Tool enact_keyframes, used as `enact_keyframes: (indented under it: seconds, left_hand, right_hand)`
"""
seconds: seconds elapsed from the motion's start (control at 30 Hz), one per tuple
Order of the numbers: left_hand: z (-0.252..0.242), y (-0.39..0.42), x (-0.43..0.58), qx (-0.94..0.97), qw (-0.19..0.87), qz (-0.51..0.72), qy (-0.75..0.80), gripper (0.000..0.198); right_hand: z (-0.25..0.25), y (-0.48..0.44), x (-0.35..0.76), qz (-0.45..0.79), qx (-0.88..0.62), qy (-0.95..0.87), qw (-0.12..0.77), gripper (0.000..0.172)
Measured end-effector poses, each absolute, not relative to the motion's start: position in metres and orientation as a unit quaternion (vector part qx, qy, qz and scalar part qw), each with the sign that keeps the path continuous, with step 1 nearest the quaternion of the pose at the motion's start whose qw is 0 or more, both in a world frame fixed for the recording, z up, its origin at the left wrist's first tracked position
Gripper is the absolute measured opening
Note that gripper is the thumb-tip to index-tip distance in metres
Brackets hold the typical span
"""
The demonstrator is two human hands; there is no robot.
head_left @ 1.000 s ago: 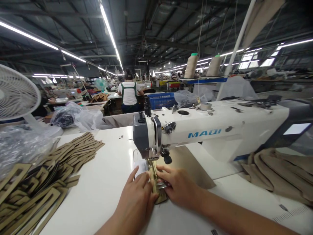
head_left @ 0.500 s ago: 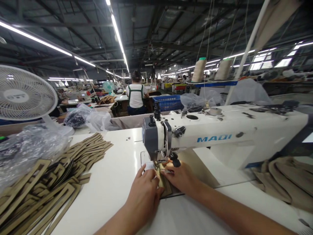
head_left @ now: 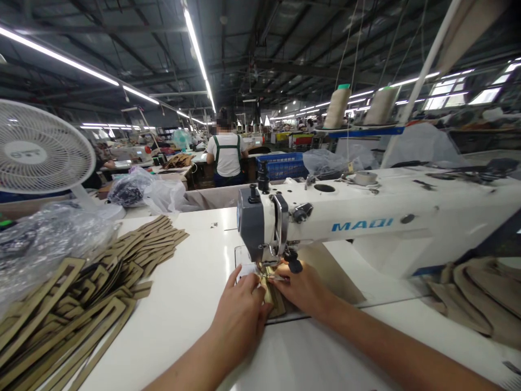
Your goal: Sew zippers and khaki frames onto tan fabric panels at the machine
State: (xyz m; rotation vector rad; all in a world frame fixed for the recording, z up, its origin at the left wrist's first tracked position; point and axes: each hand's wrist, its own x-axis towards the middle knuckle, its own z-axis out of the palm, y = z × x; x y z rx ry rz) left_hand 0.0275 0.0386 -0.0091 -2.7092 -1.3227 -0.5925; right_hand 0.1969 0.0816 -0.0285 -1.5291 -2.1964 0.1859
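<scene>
A white sewing machine [head_left: 366,217] stands over a tan fabric piece [head_left: 277,307], which lies beneath its presser foot and needle area. My left hand [head_left: 242,307] presses on the left edge of this piece, fingers bent and thumb tucked close to it. On the other side, my right hand [head_left: 307,288] pinches the piece beside the foot, its fingertips partly hidden by the machine head. A thin, pale, pointed thing [head_left: 280,278] shows at the right fingers; its kind cannot be made out. A larger tan fabric panel [head_left: 336,274] extends behind the right hand.
Cut tan strips [head_left: 89,298] are piled at left, next to clear plastic bags [head_left: 52,233] and a white fan [head_left: 40,152]. Folded tan fabric [head_left: 484,298] lies at right. Thread cones [head_left: 337,108] stand behind the machine. A person [head_left: 227,155] sits ahead near a blue crate [head_left: 280,165].
The view has shifted slightly. Both hands keep their places at the needle area, and the fabric piece shows a little less below the fingers.
</scene>
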Motion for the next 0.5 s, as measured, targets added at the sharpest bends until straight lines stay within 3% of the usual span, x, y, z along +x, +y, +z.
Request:
enact_keyframes:
  seconds: [0.5]
  left_hand:
    - [-0.005,0.04,0.029,-0.886,0.046,-0.179,-0.425,0.015]
  right_hand:
    - [-0.029,0.095,0.187,-0.024,-0.545,-0.811,0.211,0.013]
